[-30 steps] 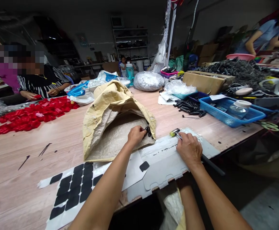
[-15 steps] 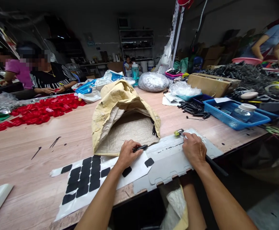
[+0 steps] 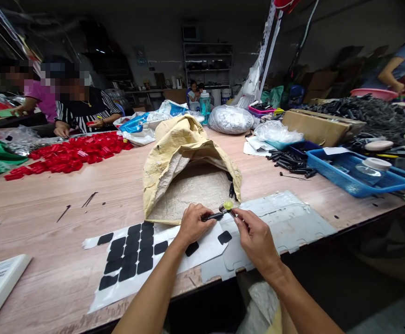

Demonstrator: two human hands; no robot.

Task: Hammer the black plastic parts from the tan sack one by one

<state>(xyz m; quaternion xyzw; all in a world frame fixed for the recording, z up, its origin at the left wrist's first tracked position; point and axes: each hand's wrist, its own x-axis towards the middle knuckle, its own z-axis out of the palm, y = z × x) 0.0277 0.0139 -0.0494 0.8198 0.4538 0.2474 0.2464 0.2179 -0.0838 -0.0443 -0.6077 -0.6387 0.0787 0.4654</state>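
Observation:
My left hand (image 3: 192, 224) is closed on a small black rod-shaped part (image 3: 212, 216) just in front of the mouth of a tan woven sack (image 3: 185, 157). My right hand (image 3: 254, 237) is closed on a small mallet (image 3: 229, 206) with a yellow-green head, whose head meets the tip of the black part. Both hands hover over a grey plastic sheet (image 3: 282, 222) and a white backing sheet (image 3: 133, 260) carrying several black adhesive pads. More black parts (image 3: 231, 189) lie inside the sack's mouth.
Red pieces (image 3: 70, 155) are heaped at the far left, where two other people sit. A blue tray (image 3: 356, 174) with a jar, loose black parts (image 3: 289, 162), a cardboard box (image 3: 323, 125) and filled plastic bags (image 3: 230, 118) stand at the right and back.
My left hand drew a black part out of the sack toward me. My right hand lifted the mallet off the grey sheet and brought it left to the part.

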